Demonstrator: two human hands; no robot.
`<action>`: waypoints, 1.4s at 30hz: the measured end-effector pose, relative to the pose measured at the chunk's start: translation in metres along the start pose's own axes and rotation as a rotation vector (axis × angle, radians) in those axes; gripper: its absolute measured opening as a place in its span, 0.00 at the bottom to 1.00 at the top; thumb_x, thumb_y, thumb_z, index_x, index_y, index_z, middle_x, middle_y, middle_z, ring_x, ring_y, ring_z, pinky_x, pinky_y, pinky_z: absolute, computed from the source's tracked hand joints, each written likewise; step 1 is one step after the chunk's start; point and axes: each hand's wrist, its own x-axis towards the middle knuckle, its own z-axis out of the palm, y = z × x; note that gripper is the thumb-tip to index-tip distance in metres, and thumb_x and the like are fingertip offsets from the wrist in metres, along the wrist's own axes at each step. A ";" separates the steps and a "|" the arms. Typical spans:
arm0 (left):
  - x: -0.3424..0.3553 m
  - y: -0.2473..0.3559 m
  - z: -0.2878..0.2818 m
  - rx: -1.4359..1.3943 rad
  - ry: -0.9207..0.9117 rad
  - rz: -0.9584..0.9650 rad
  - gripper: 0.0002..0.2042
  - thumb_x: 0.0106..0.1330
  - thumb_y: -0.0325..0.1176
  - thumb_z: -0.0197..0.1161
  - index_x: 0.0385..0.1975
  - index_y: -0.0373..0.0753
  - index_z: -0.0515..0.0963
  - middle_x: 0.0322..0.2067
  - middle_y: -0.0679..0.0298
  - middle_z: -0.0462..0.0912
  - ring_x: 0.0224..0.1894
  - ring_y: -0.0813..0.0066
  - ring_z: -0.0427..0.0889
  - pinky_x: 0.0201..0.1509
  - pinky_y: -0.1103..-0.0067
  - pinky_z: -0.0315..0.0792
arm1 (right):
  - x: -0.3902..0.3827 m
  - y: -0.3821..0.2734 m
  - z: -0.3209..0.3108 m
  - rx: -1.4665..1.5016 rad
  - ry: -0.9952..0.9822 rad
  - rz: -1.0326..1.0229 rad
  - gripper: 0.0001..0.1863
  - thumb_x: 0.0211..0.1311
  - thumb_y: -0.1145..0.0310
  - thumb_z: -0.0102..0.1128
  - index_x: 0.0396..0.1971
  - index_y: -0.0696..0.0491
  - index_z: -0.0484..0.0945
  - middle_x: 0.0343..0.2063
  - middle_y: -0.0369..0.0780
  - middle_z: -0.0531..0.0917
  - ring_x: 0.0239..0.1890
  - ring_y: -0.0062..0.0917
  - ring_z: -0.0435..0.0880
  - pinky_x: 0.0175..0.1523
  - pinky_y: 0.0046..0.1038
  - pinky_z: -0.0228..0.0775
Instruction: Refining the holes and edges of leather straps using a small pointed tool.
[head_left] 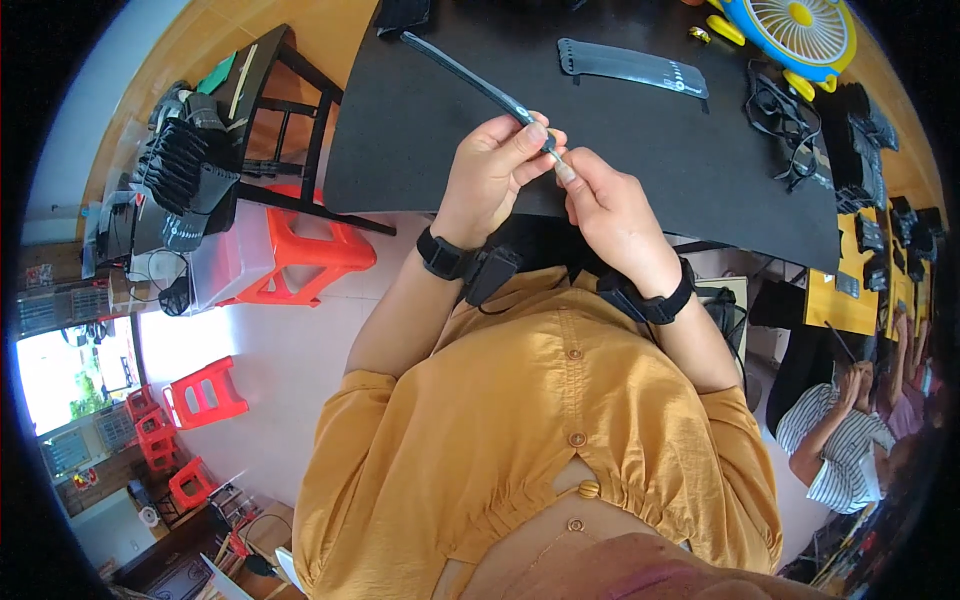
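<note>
My left hand (495,165) and my right hand (610,205) meet over the near edge of a black table mat (420,130). Together they pinch one end of a long thin black strap (470,80), which runs up and to the left across the mat. My left thumb and fingers close around the strap; my right fingertips grip its pale tip (562,168). Both wrists wear black bands. A flat bundle of similar black straps (632,67) lies farther back on the mat.
A blue and yellow small fan (795,30) stands at the back right beside tangled black cords (790,125). Orange plastic stools (300,255) and a black chair (270,90) stand to the left. Another person in a striped shirt (835,445) sits to the right.
</note>
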 end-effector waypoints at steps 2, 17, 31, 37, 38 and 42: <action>0.001 -0.001 0.001 0.016 0.004 0.008 0.10 0.71 0.31 0.58 0.48 0.34 0.76 0.43 0.56 0.83 0.45 0.73 0.83 0.49 0.82 0.80 | -0.001 0.000 -0.003 -0.155 0.028 -0.015 0.06 0.71 0.67 0.49 0.40 0.52 0.74 0.25 0.52 0.79 0.33 0.55 0.79 0.35 0.41 0.74; 0.003 -0.004 0.006 0.083 0.021 0.030 0.09 0.71 0.30 0.59 0.46 0.34 0.76 0.41 0.57 0.83 0.43 0.75 0.83 0.49 0.82 0.79 | 0.007 -0.004 -0.014 0.190 -0.153 0.295 0.14 0.75 0.61 0.46 0.31 0.54 0.74 0.15 0.34 0.74 0.13 0.16 0.68 0.19 0.21 0.60; 0.006 0.001 0.005 0.084 0.015 -0.052 0.10 0.73 0.36 0.57 0.42 0.35 0.77 0.38 0.60 0.83 0.41 0.78 0.83 0.47 0.84 0.79 | 0.004 -0.003 -0.016 0.069 -0.010 0.069 0.15 0.68 0.70 0.54 0.53 0.49 0.78 0.25 0.39 0.82 0.26 0.19 0.81 0.33 0.23 0.73; -0.001 0.011 0.018 0.317 0.104 -0.143 0.16 0.74 0.44 0.54 0.36 0.35 0.77 0.29 0.63 0.82 0.31 0.78 0.83 0.37 0.85 0.79 | 0.003 -0.002 -0.020 0.214 0.045 0.079 0.16 0.66 0.75 0.55 0.51 0.49 0.82 0.30 0.41 0.85 0.29 0.27 0.82 0.38 0.26 0.75; -0.003 0.010 0.020 0.318 0.107 -0.145 0.16 0.74 0.44 0.54 0.36 0.35 0.77 0.29 0.63 0.82 0.31 0.78 0.83 0.37 0.85 0.79 | 0.004 -0.001 -0.023 0.114 0.068 0.010 0.16 0.66 0.75 0.55 0.51 0.50 0.82 0.35 0.41 0.85 0.34 0.28 0.84 0.41 0.26 0.75; -0.017 0.006 0.030 0.770 0.137 0.098 0.18 0.73 0.45 0.57 0.30 0.33 0.74 0.22 0.64 0.79 0.21 0.79 0.80 0.25 0.84 0.76 | -0.001 0.004 -0.018 0.043 0.140 -0.164 0.15 0.66 0.76 0.55 0.51 0.51 0.81 0.49 0.42 0.84 0.49 0.33 0.84 0.53 0.27 0.75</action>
